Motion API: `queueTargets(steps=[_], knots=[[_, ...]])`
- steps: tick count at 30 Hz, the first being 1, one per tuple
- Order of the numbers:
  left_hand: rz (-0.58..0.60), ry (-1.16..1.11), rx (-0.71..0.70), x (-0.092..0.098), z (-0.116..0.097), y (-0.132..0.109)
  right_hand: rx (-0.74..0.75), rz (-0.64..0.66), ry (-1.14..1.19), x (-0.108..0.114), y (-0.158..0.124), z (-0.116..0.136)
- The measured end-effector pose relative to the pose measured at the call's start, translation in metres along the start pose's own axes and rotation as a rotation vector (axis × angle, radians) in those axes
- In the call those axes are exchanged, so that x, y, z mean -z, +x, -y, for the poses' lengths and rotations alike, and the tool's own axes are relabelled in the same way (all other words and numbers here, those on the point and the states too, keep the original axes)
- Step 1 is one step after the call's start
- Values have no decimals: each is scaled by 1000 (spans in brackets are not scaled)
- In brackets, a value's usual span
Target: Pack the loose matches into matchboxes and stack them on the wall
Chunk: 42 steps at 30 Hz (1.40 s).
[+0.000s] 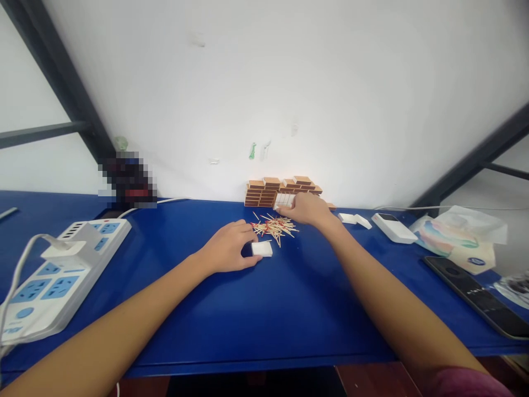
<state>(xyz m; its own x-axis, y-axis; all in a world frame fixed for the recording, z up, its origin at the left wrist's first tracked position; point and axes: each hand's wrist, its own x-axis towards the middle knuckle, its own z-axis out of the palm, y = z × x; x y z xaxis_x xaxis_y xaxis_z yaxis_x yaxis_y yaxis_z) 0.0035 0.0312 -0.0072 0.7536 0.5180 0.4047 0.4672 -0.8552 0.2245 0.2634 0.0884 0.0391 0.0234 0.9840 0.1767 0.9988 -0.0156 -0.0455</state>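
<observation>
Near the centre of the frame, the left hand (232, 246) grasps a small white matchbox tray (262, 250) between thumb and fingers, just below a heap of red-tipped matchsticks (276, 227). Above it, the right hand (305, 209) reaches to the stacked matchboxes (260, 194) against the white wall (330, 99); whether its fingers grip one, I cannot tell. A power strip (68, 315) lies at lower left.

White box (262, 250) beside scattered matches (281, 227)

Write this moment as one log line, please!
left hand: at small white box | right hand: at stacked brown boxes | loose matches: heaped on blue table
</observation>
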Motion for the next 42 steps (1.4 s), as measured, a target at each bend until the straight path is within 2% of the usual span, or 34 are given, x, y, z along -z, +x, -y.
queueTargets(steps=[3,8,10,12,14,19,24,26,30,35,39,42], knots=[[5,-2,7,0,1,-1,70,-45,-111,9,12,3],[-1,9,1,1,0,-1,121,-269,-182,15,8,1],[-2,11,-5,1,-1,0,206,-246,-143,11,2,-6],[2,13,-7,1,-2,0,272,-161,-111,5,-2,-14],[9,12,-4,0,-2,0,283,-95,-121,0,-4,-18],[0,1,0,0,-1,0,267,-117,-157,-3,2,-17],[8,10,-3,0,0,0,358,144,-10,2,6,-22],[10,10,-3,-1,1,0,389,194,2,0,7,-26],[23,11,7,-1,1,0,431,183,-11,-9,9,-31],[23,5,12,0,0,0,411,117,-127,-17,11,-29],[14,11,6,0,1,-1,428,100,-177,-13,9,-26],[10,5,1,-1,1,-1,422,14,-219,-7,8,-26]])
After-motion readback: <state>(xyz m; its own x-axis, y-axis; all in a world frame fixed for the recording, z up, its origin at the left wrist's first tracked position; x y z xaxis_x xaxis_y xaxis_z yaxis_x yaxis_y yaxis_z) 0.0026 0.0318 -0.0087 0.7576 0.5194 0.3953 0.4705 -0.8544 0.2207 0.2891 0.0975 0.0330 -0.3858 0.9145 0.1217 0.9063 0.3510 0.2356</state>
